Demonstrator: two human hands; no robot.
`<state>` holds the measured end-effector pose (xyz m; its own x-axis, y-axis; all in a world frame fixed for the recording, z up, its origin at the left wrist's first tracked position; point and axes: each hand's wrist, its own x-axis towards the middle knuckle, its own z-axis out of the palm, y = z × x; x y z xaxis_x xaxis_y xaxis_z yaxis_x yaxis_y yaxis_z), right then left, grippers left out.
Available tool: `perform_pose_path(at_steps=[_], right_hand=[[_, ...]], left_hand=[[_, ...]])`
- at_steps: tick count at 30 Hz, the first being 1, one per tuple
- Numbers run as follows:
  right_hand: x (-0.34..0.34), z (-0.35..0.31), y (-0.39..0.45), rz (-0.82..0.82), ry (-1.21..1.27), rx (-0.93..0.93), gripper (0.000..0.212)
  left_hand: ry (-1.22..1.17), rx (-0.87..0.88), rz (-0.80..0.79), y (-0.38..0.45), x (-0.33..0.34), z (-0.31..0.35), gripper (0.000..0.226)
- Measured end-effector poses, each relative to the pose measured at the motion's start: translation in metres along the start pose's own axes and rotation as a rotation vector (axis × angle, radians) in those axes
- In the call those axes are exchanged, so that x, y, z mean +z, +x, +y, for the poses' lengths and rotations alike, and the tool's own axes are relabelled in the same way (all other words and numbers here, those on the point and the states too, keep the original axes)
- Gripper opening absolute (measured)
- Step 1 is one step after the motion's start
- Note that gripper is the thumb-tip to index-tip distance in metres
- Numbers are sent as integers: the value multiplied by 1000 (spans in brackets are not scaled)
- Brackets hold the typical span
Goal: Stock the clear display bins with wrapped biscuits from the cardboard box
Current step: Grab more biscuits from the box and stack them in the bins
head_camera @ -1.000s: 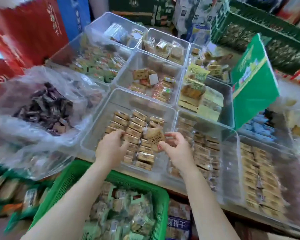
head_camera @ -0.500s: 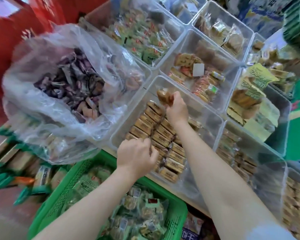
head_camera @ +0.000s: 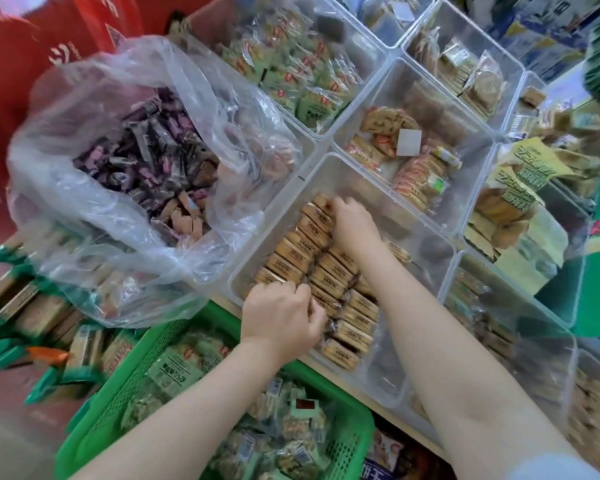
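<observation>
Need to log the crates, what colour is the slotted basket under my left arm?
Bright green basket, seen in the head view.

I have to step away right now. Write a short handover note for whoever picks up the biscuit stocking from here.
Left hand: fingers curled on the near end of the biscuit rows in the clear bin.
Right hand: at the far end of the rows, fingers on the last biscuit.
Done: two neat rows fill the bin's left part.
Left: the bin's right part is mostly bare. No cardboard box is in view; find it first.
</observation>
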<state>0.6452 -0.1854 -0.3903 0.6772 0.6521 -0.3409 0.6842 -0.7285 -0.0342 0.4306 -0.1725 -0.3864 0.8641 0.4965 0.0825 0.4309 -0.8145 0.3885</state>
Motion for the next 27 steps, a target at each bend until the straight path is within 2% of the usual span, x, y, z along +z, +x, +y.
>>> perform_pose_path(at_steps=[4, 6, 9, 13, 16, 19, 22, 24, 27], right_hand=[[12, -14, -7, 154, 166, 29, 38], [26, -25, -16, 96, 204, 48, 54], [54, -29, -27, -53, 23, 14, 81], [52, -23, -23, -85, -106, 56, 84], [46, -29, -41, -47, -93, 9, 83], [41, -26, -95, 89, 198, 21, 72], [17, 1, -171, 167, 595, 105, 36], [-1, 29, -232, 209, 767, 158, 28], [-4, 85, -326, 408, 866, 375, 29]], left_hand=[[14, 16, -1, -1, 2, -1, 34], [16, 20, -7, -1, 3, -1, 34], [16, 31, -7, -2, 5, -2, 33], [4, 22, -24, -1, 4, -1, 33], [37, 2, -74, -3, 1, -3, 33], [81, -10, -199, -1, -7, 0, 32], [129, -81, -360, 1, -11, 0, 38], [120, -139, -427, 1, -20, 4, 34], [-103, 3, -280, -7, -31, 55, 20]])
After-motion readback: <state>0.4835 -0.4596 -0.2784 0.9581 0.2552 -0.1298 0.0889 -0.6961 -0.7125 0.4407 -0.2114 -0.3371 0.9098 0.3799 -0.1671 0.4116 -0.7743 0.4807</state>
